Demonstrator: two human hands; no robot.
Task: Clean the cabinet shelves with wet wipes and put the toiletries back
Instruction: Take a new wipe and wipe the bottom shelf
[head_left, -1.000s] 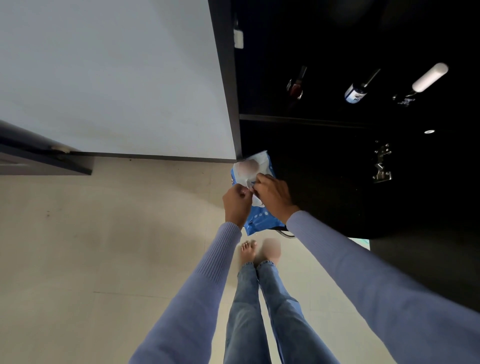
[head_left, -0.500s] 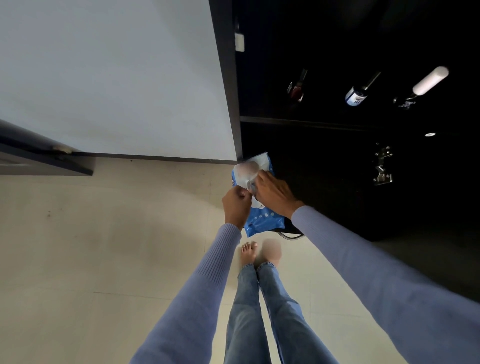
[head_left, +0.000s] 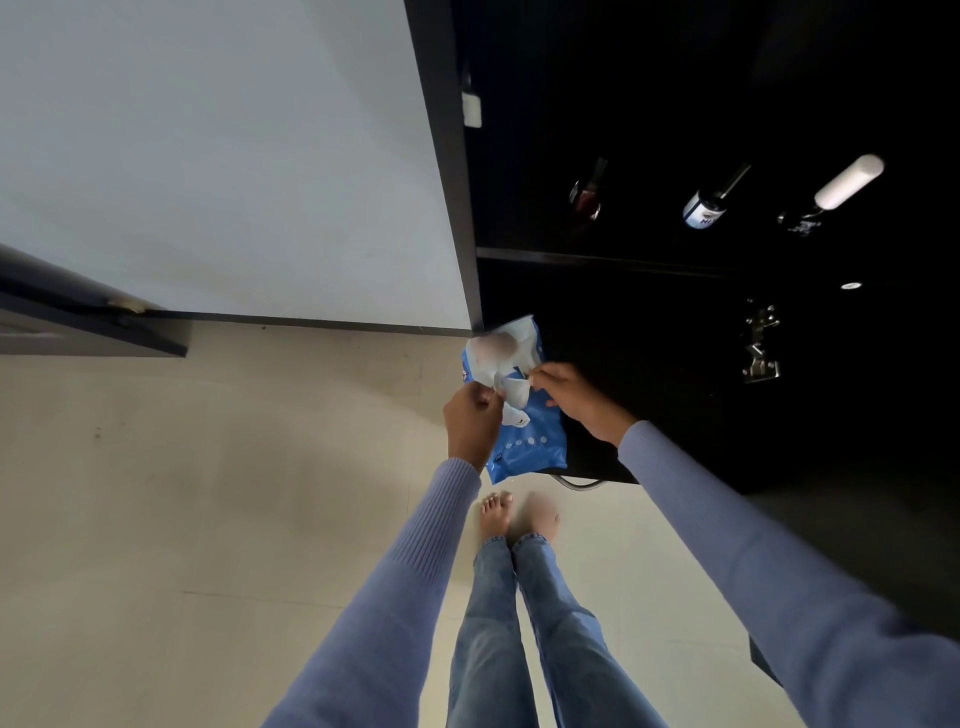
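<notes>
Pale beige tiled floor (head_left: 171, 493), evenly lit. White wall panel (head_left: 218, 156) far left above a dark skirting strip (head_left: 311, 321). Dark, unlit cabinet interior (head_left: 675, 364) on the right, metal hinge (head_left: 759, 345) visible.

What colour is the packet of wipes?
The wet wipes packet is blue with white parts, shown in the head view.

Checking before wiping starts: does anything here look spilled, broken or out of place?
Nothing stands out. The left hand and right hand pinch a wipe at the blue pack; three bottles sit on the dark shelf.
</notes>
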